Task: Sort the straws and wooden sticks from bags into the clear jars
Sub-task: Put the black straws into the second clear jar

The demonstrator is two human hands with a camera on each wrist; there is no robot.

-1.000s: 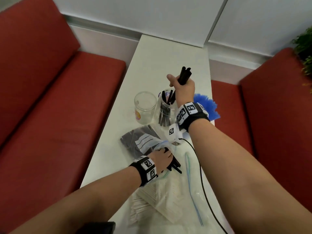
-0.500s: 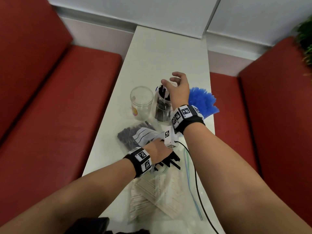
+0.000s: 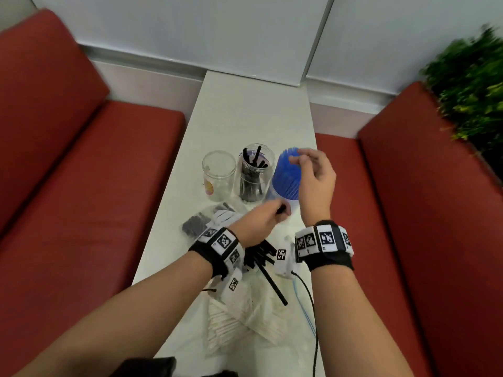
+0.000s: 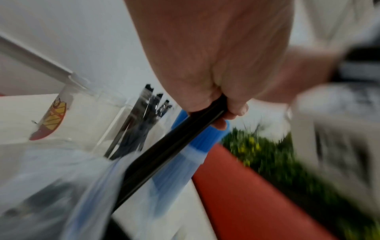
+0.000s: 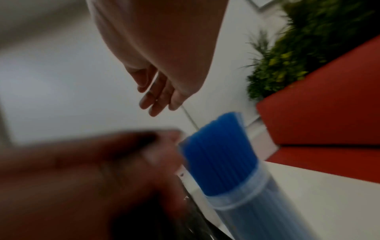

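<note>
My left hand (image 3: 273, 214) grips a bunch of black straws (image 3: 268, 276) just in front of the jars; in the left wrist view the left hand's fingers (image 4: 236, 107) curl round the black straws (image 4: 168, 149). Empty and with relaxed fingers, my right hand (image 3: 299, 157) hovers by the top of the blue straws (image 3: 287, 176), which stand in a clear container (image 5: 257, 203). The middle clear jar (image 3: 254, 172) holds several black straws. An empty clear jar (image 3: 219, 174) stands left of it.
A bag of black straws (image 3: 200, 225) lies on the white table (image 3: 253, 112), partly under my left wrist. A bag of wooden sticks (image 3: 239, 325) lies at the near end. Red benches (image 3: 81, 172) flank the table, and a plant (image 3: 471, 85) stands at the far right.
My right hand let its black straws go into the middle jar and moved right, over the blue straws. My left hand lifted a bunch of black straws from the bags towards the jars.
</note>
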